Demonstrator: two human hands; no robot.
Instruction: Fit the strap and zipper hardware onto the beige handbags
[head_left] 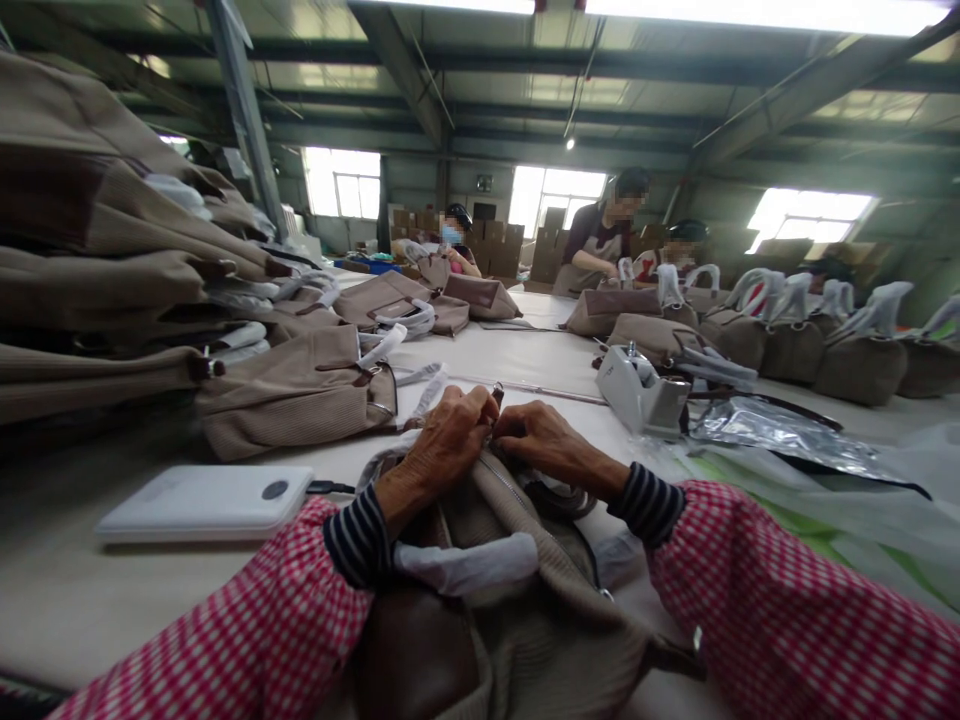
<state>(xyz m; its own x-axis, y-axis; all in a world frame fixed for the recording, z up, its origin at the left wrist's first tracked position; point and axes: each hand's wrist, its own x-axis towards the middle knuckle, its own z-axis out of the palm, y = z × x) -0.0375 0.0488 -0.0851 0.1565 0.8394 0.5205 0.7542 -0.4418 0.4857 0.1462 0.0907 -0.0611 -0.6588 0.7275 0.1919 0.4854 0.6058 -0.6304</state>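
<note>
So a taupe handbag of ribbed fabric point(559, 645) is slumping on the white table point(517, 352), near and centre, between my sleeves. The fingers of my left hand point(446, 437) are pinching by a small dark brown tab with a metal ring point(497, 393) at its far end. Those of my right hand point(546, 440) are curling in just beside; can't tell what they're gripping, if anything.

Handling-wise, I'm guessing light and floppy, not fragile, since the body is sagging into folds. The wrapped handle is probably being slippery, so I'm favouring the far end by the tab and the cloth along the zip.

Looks: a silvery metal zip point(511, 485) is running from the far end toward near right, a smooth dark brown leather-look panel point(416, 655) is showing near left, and a handle in translucent white wrap point(472, 565) is lying across.
</note>
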